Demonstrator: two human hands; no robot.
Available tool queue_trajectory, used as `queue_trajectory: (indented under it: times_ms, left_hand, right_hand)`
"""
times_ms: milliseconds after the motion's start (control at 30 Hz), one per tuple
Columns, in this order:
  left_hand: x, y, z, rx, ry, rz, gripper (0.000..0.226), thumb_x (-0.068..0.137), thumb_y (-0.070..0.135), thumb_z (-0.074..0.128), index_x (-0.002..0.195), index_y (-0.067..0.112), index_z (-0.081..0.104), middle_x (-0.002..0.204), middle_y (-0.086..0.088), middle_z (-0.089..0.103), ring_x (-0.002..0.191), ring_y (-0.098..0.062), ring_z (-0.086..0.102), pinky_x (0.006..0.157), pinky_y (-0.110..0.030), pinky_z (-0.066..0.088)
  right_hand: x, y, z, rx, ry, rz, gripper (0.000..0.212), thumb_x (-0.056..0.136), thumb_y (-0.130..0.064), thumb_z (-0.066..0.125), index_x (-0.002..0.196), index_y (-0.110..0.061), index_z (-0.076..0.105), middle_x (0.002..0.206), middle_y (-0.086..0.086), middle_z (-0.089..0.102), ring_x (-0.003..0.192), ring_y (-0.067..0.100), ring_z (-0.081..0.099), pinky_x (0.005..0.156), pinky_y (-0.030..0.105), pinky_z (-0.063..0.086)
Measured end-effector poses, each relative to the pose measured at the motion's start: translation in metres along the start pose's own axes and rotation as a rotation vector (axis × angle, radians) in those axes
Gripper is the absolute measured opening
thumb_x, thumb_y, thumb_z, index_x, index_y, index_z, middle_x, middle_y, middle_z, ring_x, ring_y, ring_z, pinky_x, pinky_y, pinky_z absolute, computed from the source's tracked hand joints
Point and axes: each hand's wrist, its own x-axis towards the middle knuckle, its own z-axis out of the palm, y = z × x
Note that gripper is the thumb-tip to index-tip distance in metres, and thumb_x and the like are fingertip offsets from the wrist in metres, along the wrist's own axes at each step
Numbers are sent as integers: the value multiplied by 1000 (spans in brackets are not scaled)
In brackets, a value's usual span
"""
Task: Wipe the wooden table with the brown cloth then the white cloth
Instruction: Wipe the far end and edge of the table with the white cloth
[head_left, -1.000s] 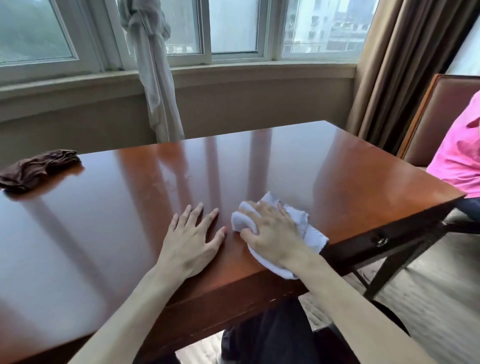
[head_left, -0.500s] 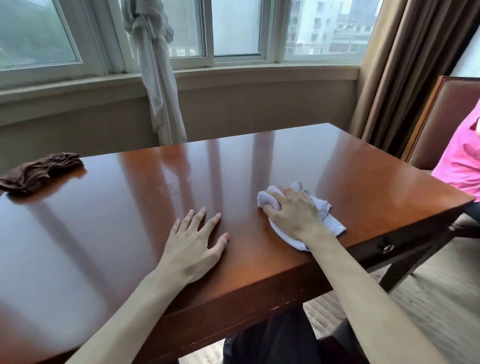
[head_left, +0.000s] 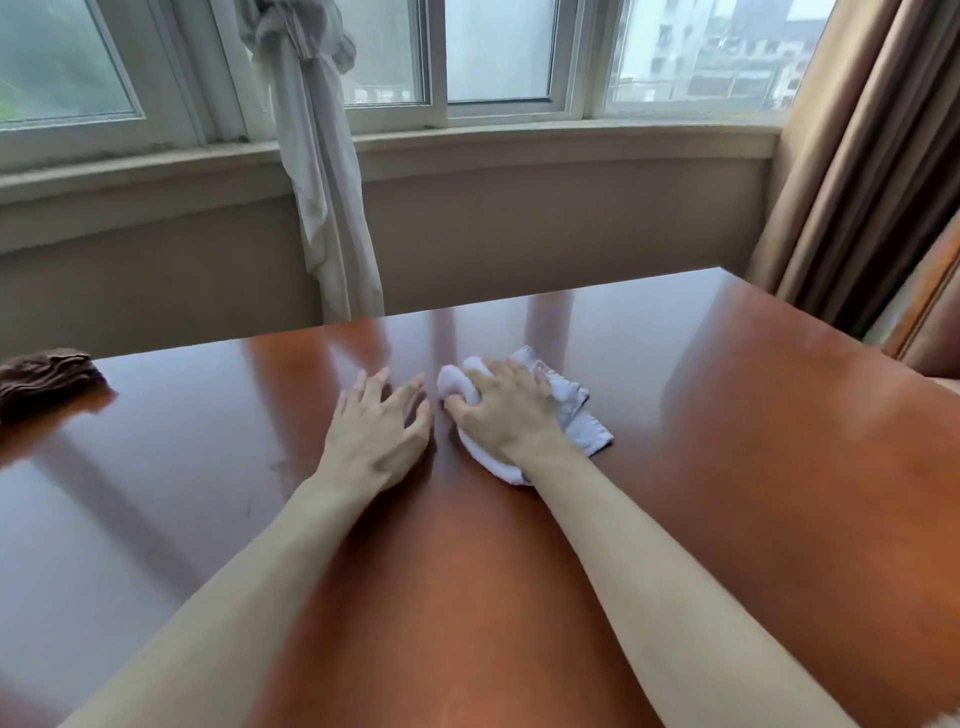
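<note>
The glossy wooden table (head_left: 727, 441) fills the lower view. My right hand (head_left: 506, 410) lies on the crumpled white cloth (head_left: 576, 410) near the table's middle, fingers curled round a bunched fold at its left end. Just left of it, my left hand (head_left: 376, 431) rests on the bare wood with fingers spread and slightly bent, holding nothing. The brown cloth (head_left: 44, 376) lies bunched at the far left of the table, well away from both hands.
A knotted white curtain (head_left: 317, 171) hangs in front of the window sill (head_left: 519, 140) behind the table. Brown drapes (head_left: 857, 182) hang at the right, and a chair edge (head_left: 930, 322) shows at the table's right side.
My right hand has pushed the white cloth away from the near edge toward the table's middle and leftward, close to my left hand. My view has moved forward over the table.
</note>
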Motion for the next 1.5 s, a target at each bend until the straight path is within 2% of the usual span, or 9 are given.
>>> queue_trajectory:
  times_ms: [200, 333, 633, 867, 1000, 1133, 1267, 1433, 1500]
  left_hand:
    - [15, -8, 20, 70, 41, -42, 68, 88, 66, 17, 154, 48, 22, 167, 3, 15, 154, -19, 7, 124, -38, 6]
    - [16, -8, 17, 63, 33, -52, 70, 87, 67, 15, 154, 49, 21, 167, 5, 13, 154, -17, 4, 124, -37, 4]
    - [13, -4, 11, 67, -7, -55, 58, 98, 60, 31, 154, 44, 28, 166, -3, 19, 153, -24, 12, 125, -42, 8]
    - [9, -3, 8, 72, -49, -50, 58, 99, 57, 29, 154, 39, 30, 166, -7, 18, 153, -29, 12, 124, -44, 8]
    - [9, -5, 11, 76, -32, -32, 58, 100, 57, 28, 156, 39, 27, 166, -7, 17, 153, -29, 11, 124, -44, 7]
    - [12, -8, 16, 96, -7, -29, 58, 100, 58, 27, 156, 42, 25, 167, -4, 16, 154, -26, 8, 125, -42, 6]
    - [16, -9, 18, 110, -2, -34, 67, 91, 64, 17, 155, 45, 22, 167, -1, 15, 154, -23, 7, 124, -40, 6]
    - [14, -9, 14, 91, -18, -49, 70, 88, 65, 15, 155, 46, 21, 167, 0, 15, 154, -22, 6, 124, -40, 6]
    - [14, -7, 13, 90, -22, -42, 68, 90, 64, 17, 155, 44, 23, 167, -2, 15, 154, -23, 7, 124, -41, 6]
  right_hand:
    - [170, 49, 8, -69, -37, 154, 55, 93, -61, 35, 139, -37, 52, 149, 6, 45, 143, 37, 31, 121, 62, 7]
    - [206, 50, 6, -134, -90, 157, 57, 96, -56, 26, 135, -27, 57, 143, 5, 53, 137, 35, 38, 117, 64, 13]
    - [-4, 22, -3, -26, -98, -41, 62, 96, -53, 21, 153, -32, 31, 163, -8, 27, 152, 24, 16, 124, 53, 5]
    - [-159, 0, -32, -19, -163, -168, 77, 84, -55, 6, 156, -37, 26, 163, -15, 23, 154, 13, 11, 127, 43, 4]
    - [-69, 19, -22, -33, -96, -26, 82, 79, -61, 8, 153, -35, 34, 160, -11, 34, 150, 18, 23, 124, 47, 13]
    - [69, 54, -10, -67, -46, 112, 62, 98, -50, 26, 152, -25, 40, 158, 2, 41, 147, 28, 30, 121, 53, 18]
    - [174, 75, -9, -96, -58, 199, 47, 100, -41, 27, 126, -17, 57, 138, 11, 55, 132, 34, 43, 113, 54, 28]
    - [176, 78, -4, -95, -40, 154, 49, 97, -44, 23, 120, -19, 58, 135, 7, 57, 132, 32, 45, 114, 57, 27]
    - [135, 73, -8, -64, -51, 116, 53, 97, -44, 23, 133, -22, 55, 143, 4, 52, 138, 30, 39, 118, 56, 23]
